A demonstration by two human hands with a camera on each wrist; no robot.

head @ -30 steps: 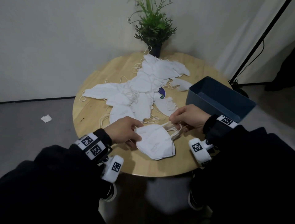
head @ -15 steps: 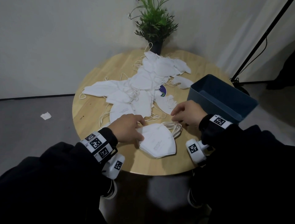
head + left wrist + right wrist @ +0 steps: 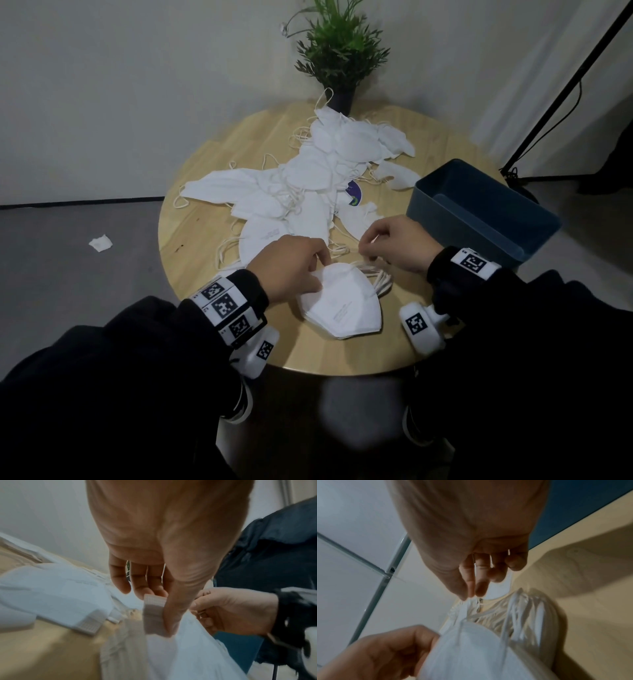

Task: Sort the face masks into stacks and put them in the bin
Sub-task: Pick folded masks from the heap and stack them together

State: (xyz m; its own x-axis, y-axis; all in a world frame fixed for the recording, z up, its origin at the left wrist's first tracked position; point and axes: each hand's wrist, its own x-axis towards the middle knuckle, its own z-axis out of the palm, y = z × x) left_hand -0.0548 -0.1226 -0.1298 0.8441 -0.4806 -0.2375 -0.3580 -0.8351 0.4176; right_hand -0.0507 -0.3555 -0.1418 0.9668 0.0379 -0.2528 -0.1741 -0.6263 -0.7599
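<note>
A stack of white folded face masks (image 3: 342, 305) lies near the table's front edge. My left hand (image 3: 320, 270) pinches the stack's left end tab (image 3: 154, 615) between thumb and fingers. My right hand (image 3: 368, 248) is just right of the stack. Its thumb and forefinger pinch a thin white ear loop (image 3: 475, 600) above the bundle of loops (image 3: 376, 277). Many loose white masks (image 3: 308, 178) sprawl across the middle and back of the table. The dark blue bin (image 3: 479, 212) stands open at the right, beside my right wrist; no masks show in its visible part.
The round wooden table (image 3: 195, 240) has bare wood at its left and front edges. A potted green plant (image 3: 339, 51) stands at the back edge. A black stand leg (image 3: 565, 85) slants at the far right. A white scrap (image 3: 100, 242) lies on the floor.
My right hand left the stack's loops, moved slightly back, and now pinches an ear loop. My left hand stayed on the stack's left end. The stack has barely moved.
</note>
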